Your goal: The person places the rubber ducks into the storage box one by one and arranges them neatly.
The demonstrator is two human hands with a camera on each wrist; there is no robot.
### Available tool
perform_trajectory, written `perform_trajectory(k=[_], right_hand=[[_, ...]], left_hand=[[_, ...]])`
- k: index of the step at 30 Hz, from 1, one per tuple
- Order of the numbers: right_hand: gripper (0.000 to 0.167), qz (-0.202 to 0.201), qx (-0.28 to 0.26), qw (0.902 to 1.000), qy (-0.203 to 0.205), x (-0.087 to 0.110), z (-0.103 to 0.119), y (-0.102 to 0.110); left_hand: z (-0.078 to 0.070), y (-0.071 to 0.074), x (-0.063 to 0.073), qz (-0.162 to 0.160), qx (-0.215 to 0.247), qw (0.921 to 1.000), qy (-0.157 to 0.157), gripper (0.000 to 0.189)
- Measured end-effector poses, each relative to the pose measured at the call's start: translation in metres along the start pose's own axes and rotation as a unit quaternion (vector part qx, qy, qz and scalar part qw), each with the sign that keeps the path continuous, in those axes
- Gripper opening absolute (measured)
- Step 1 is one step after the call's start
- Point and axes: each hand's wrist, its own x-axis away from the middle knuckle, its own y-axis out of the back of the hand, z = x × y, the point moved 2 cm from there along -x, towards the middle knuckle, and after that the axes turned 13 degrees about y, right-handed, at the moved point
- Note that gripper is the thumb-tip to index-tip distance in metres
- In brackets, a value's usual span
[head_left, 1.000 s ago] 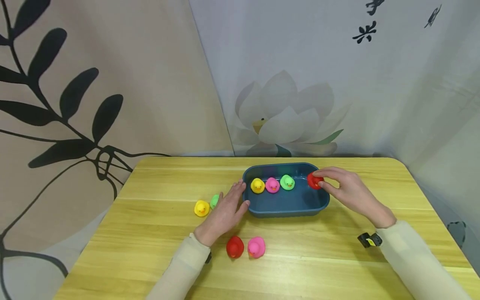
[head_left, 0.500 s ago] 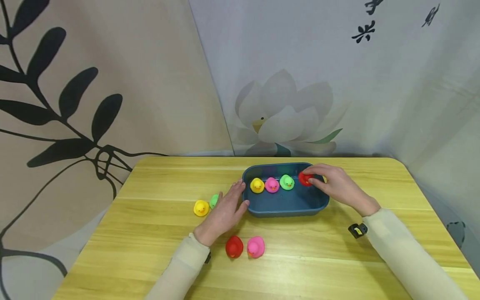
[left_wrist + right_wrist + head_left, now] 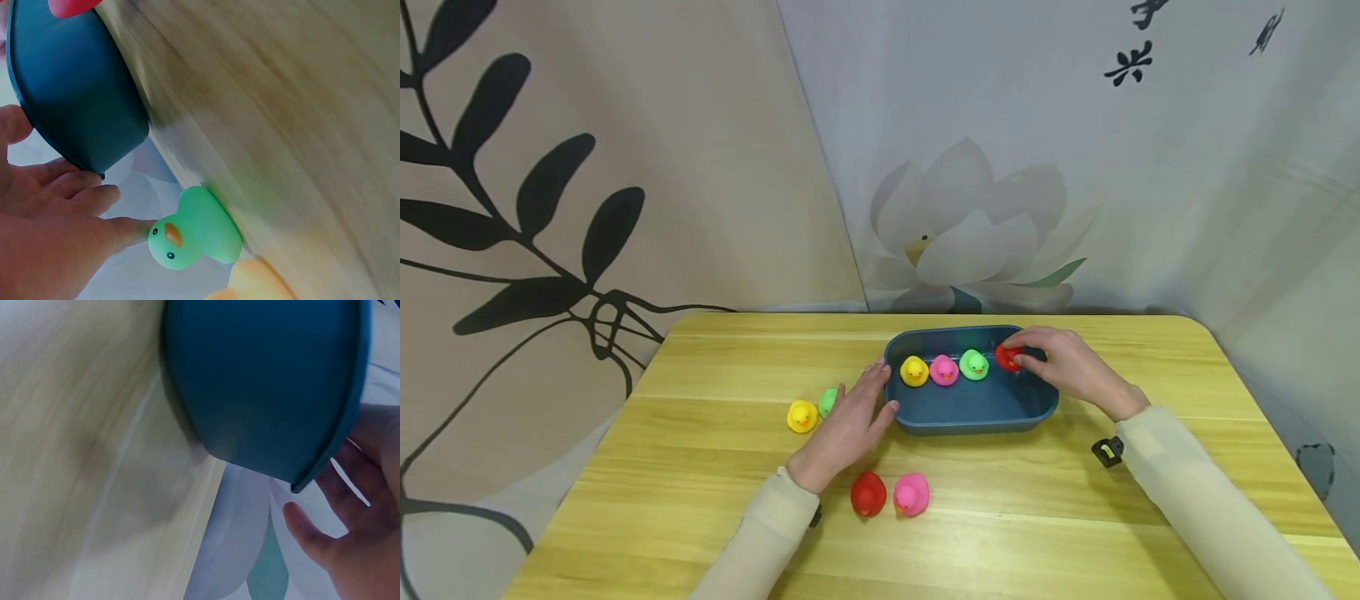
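Note:
In the head view, my right hand (image 3: 1078, 371) reaches over the right end of a dark blue tray (image 3: 973, 429) and pinches a red rubber duck (image 3: 1007, 358) inside it. A yellow duck (image 3: 914, 372), a pink duck (image 3: 943, 370) and a light green duck (image 3: 974, 365) stand in a row to its left. At the tray's left end, my left hand (image 3: 842, 429) rests with fingers stretched along the rim. The left wrist view has one fingertip at the head of another green duck (image 3: 195, 234); whether they touch I cannot tell. The tray's wall (image 3: 262, 387) hides the held duck in the right wrist view.
On the wooden table (image 3: 1022, 533), a second red duck (image 3: 868, 495) and a second pink duck (image 3: 912, 495) lie in front of the tray. Left of my left hand sits another yellow duck (image 3: 802, 417). A printed curtain (image 3: 715, 167) hangs behind the table.
My right hand has moved left with the red duck, bringing it closer to the green duck in the tray; it barely shifted over the last half second. The left hand stays in place.

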Motion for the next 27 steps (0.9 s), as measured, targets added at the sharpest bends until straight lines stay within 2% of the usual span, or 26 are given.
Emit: perform_trajectory(k=[12,19,27], right_hand=[[0.024,0.033,-0.002,0.9995,0.0,-0.005,-0.013,-0.012],[0.022,0.042,0.008,0.9988,0.026,-0.008,-0.013,-0.017],[0.021,0.049,0.013,0.9982,0.033,-0.01,-0.014,-0.021]], left_hand=[[0.0,0.0,0.0,-0.003,0.002,1.0,0.001,0.064],[0.0,0.001,0.002,-0.002,0.004,1.0,-0.004,0.064],[0.001,0.0,0.002,-0.004,0.002,1.0,-0.006,0.064]])
